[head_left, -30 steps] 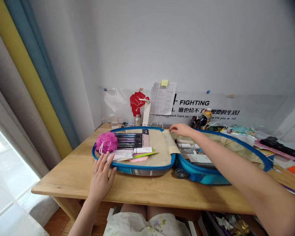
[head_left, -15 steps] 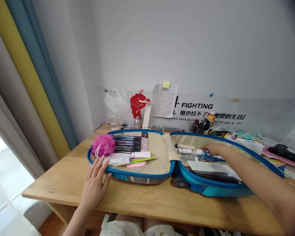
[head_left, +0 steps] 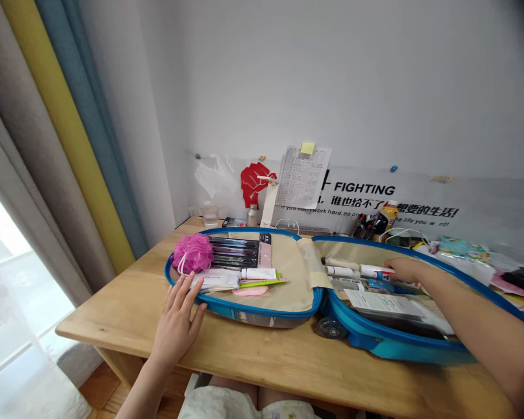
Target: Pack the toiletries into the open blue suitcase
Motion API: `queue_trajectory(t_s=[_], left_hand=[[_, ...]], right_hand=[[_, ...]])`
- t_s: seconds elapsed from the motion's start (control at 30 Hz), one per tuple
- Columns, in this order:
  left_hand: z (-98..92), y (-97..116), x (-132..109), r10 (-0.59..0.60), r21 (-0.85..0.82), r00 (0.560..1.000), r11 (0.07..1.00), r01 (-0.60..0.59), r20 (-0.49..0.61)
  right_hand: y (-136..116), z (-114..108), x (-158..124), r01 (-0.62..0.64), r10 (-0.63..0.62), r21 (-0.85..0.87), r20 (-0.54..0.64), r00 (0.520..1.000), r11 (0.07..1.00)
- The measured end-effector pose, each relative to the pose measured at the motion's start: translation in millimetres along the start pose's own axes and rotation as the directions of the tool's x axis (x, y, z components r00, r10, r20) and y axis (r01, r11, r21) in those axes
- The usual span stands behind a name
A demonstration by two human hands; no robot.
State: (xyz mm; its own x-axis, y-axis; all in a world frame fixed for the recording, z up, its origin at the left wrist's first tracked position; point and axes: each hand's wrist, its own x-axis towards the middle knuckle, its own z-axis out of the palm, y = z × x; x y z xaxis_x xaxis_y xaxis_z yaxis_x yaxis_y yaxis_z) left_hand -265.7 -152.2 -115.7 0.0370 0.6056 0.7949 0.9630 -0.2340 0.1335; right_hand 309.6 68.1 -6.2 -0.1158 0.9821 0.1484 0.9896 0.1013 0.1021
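an open blue suitcase (head_left: 262,310) on a pale wooden table (head_left: 113,308)

my left hand (head_left: 177,329) is nearest, its fingers (head_left: 187,297) spread, holding nothing, tips at the suitcase's rim. my right hand (head_left: 408,270) reaches into the right half, fingers curled at the end of a white toothpaste tube (head_left: 375,271), touching it; i can't tell if they grip. farther off in the left half, a pink mesh bath puff (head_left: 193,254) lies beside dark packets of toothbrushes (head_left: 233,251).

Wooden desk (head_left: 113,308), red fist cutout (head_left: 252,183), pinned paper chart (head_left: 303,177), FIGHTING wall banner (head_left: 419,198), probably a drinking glass (head_left: 210,216), blue-and-yellow curtains (head_left: 94,116)
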Motion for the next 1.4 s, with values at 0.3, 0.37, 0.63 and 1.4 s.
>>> queue_trajectory(t_s=[0.3, 0.37, 0.63, 1.4], left_hand=[[1.1, -1.2, -1.5, -0.017, -0.028, 1.000, 0.999, 0.017, 0.002], [1.1, -1.1, -1.4, -0.012, -0.027, 1.000, 1.000, 0.012, 0.000], [-0.8, -1.0, -1.3, -0.019, -0.033, 1.000, 0.999, 0.020, 0.005], [-0.4, -1.3, -1.3, -0.027, -0.022, 0.999, 0.999, 0.028, 0.036]], right_hand=[[-66.9, -88.5, 3.6, -0.113, 0.094, 0.236, 0.091, 0.991, 0.965], [-121.2, -105.8, 5.5, 0.011, -0.027, 0.288, 0.049, 0.998, 0.958], [-348.7, -106.5, -4.0, 0.506, -0.544, 0.230, 0.150, 0.826, 0.831], [-408.3, -50.7, 9.1, 0.580, -0.661, 0.388, 0.113, 0.742, 0.717]])
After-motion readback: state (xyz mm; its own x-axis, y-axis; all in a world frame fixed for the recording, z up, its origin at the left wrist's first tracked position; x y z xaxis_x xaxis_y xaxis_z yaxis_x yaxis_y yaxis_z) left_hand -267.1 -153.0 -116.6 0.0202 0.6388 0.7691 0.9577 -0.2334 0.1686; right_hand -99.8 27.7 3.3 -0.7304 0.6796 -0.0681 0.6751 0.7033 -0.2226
